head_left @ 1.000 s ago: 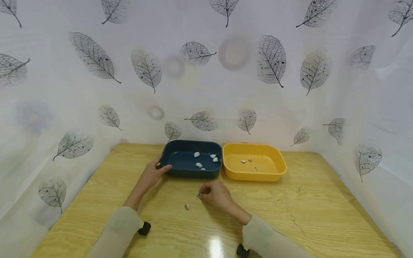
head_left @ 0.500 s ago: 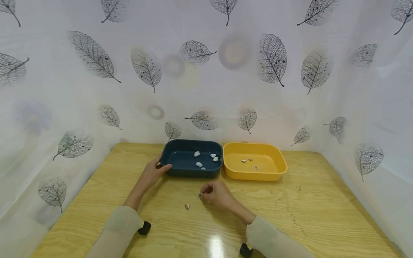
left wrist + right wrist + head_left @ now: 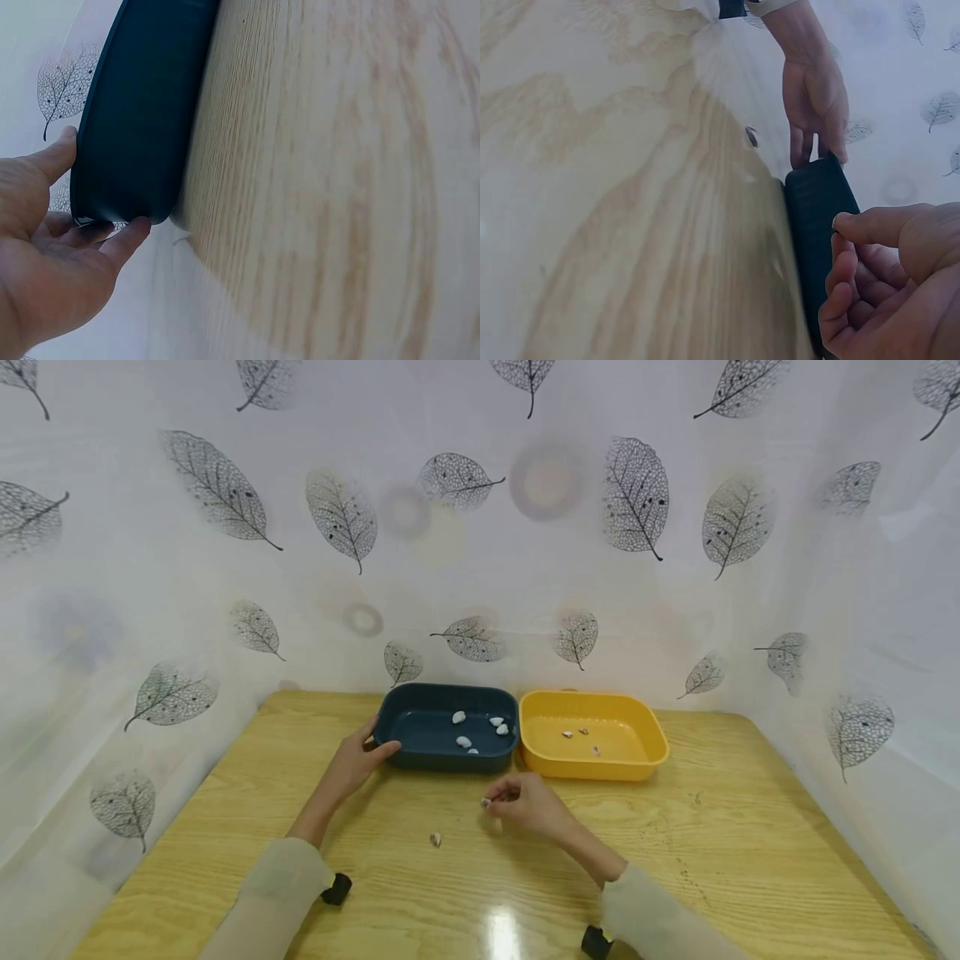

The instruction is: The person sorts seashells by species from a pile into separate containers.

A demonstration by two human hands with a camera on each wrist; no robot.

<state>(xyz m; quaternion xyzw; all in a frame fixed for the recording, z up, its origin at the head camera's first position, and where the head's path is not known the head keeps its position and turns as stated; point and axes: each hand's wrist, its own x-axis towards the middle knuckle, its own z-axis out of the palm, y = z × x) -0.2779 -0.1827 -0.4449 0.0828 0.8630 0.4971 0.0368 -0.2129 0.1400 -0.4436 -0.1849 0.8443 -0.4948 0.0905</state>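
Note:
My left hand [image 3: 351,768] grips the left end of a dark blue plastic tray [image 3: 442,762]; in the left wrist view its thumb lies at the rim and its fingers against the end wall. Several white shells [image 3: 463,742] lie inside that tray. Between thumb and fingertips my right hand [image 3: 536,808] pinches a small greyish shell [image 3: 486,802], just above the table in front of the trays. The right wrist view mostly hides that shell behind the fingers. Another small shell [image 3: 436,839] lies on the table to the left of the right hand.
A yellow tray [image 3: 592,768] stands close against the blue one on the right, with several small shells [image 3: 596,751] in it. Both rest near the back edge of the wooden table [image 3: 750,827]. A leaf-patterned white curtain [image 3: 480,568] surrounds the table.
My right hand has moved a little right and toward the trays, carrying the small shell. The left hand keeps its grip on the blue tray, which has stayed in place.

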